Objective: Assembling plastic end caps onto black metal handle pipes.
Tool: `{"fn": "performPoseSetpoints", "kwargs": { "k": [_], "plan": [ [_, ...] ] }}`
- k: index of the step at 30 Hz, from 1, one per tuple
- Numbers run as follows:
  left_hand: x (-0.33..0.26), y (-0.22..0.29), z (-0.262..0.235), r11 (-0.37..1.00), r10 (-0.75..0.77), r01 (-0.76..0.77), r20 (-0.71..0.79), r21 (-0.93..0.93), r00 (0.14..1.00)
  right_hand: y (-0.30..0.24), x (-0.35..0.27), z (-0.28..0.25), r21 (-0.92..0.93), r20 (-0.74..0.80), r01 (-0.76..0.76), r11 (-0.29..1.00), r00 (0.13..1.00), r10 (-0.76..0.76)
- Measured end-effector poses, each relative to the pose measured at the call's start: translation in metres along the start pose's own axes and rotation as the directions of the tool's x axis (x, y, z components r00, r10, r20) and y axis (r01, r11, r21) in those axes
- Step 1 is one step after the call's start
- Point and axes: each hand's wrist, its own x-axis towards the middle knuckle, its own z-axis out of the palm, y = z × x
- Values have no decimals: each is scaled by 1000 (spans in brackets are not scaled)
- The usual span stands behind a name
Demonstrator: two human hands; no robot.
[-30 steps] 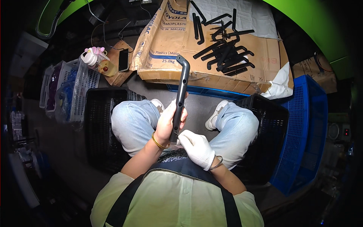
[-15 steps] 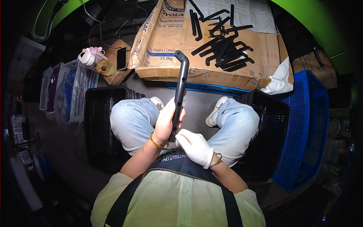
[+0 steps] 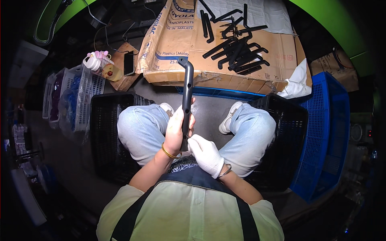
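Observation:
A black bent plastic tube [image 3: 187, 94] with several round holes along it stands nearly upright in front of me, its angled end pointing up and left. My bare left hand [image 3: 174, 133] is wrapped round its lower part. My right hand [image 3: 206, 154], in a white knit glove, is closed in a pinch beside the tube's lower end. A thin thing seems to show at its fingertips, too small to name. Beyond the hands, a pile of similar black tubes [image 3: 241, 52] lies on a cardboard-covered surface [image 3: 169, 68].
Black crates [image 3: 114, 136] flank my knees, with a blue crate [image 3: 321, 136] farther right. Left of the cardboard are a drink bottle [image 3: 105, 69], a phone [image 3: 129, 63] and white baskets [image 3: 82, 100]. A crumpled white sheet [image 3: 298, 82] hangs at the cardboard's right corner.
The tube's upper end has swung left and slightly down, and the tube has turned a little in my left hand. My right hand has shifted slightly up and stays at the lower end.

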Motion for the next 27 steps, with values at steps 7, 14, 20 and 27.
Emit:
{"fn": "performPoseSetpoints", "kwargs": {
  "k": [7, 14, 20, 27],
  "plan": [
    [5, -2, 0, 966, -61, 54, -17, -251, 998, 0, 1, 7, 78, -199, 59, 995, 979, -43],
    [4, -10, 1, 894, -55, -13, -138, -447, 989, -4, 7, -2, 228, -60, -38, 973, 997, 53],
    [-2, -9, -11, 947, -9, -6, -46, -321, 999, 5, -5, -8, 684, 1, -178, 707, 970, 244],
    [-11, -17, -8, 998, -53, 50, -47, -48, 997, -1, 2, -20, -270, -37, 219, 938, 971, -237]
  ]
}}
